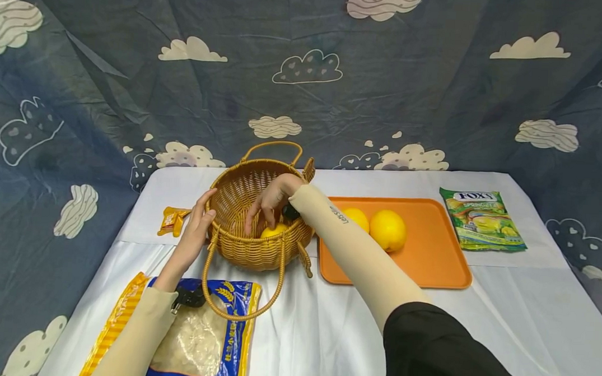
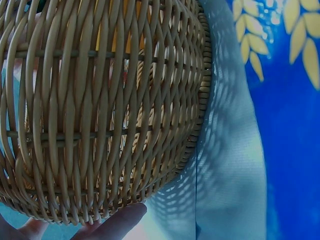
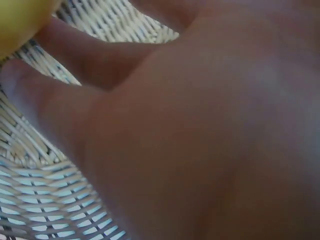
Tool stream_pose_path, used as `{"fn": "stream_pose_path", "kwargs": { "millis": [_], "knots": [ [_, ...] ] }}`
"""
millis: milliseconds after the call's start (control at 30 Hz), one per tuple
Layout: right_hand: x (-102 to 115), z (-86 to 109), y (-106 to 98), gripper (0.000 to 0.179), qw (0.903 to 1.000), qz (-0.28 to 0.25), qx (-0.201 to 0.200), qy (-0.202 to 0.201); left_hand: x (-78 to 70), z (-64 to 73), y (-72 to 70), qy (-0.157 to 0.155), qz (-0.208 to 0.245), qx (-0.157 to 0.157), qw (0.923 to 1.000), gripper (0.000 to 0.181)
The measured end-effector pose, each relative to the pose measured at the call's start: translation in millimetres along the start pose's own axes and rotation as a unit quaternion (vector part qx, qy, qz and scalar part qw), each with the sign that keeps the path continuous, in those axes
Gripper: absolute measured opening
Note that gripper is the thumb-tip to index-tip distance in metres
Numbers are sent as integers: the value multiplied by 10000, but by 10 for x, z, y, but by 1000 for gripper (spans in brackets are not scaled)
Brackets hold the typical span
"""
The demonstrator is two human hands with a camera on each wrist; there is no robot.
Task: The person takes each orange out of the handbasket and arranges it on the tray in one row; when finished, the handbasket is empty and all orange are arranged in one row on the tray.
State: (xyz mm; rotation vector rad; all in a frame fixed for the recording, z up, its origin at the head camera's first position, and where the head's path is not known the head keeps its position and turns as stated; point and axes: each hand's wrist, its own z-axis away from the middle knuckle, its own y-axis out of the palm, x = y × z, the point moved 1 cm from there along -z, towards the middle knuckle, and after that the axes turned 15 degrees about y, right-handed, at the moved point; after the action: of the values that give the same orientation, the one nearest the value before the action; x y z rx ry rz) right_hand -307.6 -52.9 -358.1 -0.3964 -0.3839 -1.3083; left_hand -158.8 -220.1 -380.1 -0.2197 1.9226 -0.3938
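A woven wicker basket stands on the white-covered table, opening tilted toward me, one looped handle up at the back and one hanging in front. My left hand rests against its left side with extended fingers near the rim; in the left wrist view, fingers touch the outer weave. My right hand reaches down inside, fingers spread and loosely bent around a round yellow fruit. In the right wrist view that fruit shows beside the fingertips, above the basket's woven bottom.
Right of the basket lies an orange tray with two yellow fruits, partly behind my right forearm. A green Fox's bag lies beyond it. An orange packet is at the left; a blue-and-yellow bag lies under my left forearm.
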Motion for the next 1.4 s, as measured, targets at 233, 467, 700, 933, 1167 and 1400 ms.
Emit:
{"fn": "stream_pose_path", "kwargs": {
  "millis": [233, 467, 700, 933, 1167, 1400],
  "knots": [
    [0, -52, 38, 56, 9996, 187, 177, 79, 8, 1, 4, 72, -41, 0, 10000, 56],
    [-17, -25, 9, 38, 9933, 470, -895, 565, 3, -3, 1, 89, -13, -28, 10000, 56],
    [-43, -2, -14, 30, 9847, -62, -1581, 737, -14, -1, 6, 74, -65, -28, 9999, 56],
    [-19, -6, 16, 38, 9890, 313, -1266, 703, -14, 6, 6, 59, -117, -28, 9999, 56],
    [-26, 11, 11, 42, 9870, 433, -1419, 615, 1, 12, 7, 10, -84, -14, 10000, 57],
    [-48, 251, -21, 45, 9826, -855, -1591, -420, -4, 5, 5, -12, -144, 33, 9999, 57]
  ]
}}
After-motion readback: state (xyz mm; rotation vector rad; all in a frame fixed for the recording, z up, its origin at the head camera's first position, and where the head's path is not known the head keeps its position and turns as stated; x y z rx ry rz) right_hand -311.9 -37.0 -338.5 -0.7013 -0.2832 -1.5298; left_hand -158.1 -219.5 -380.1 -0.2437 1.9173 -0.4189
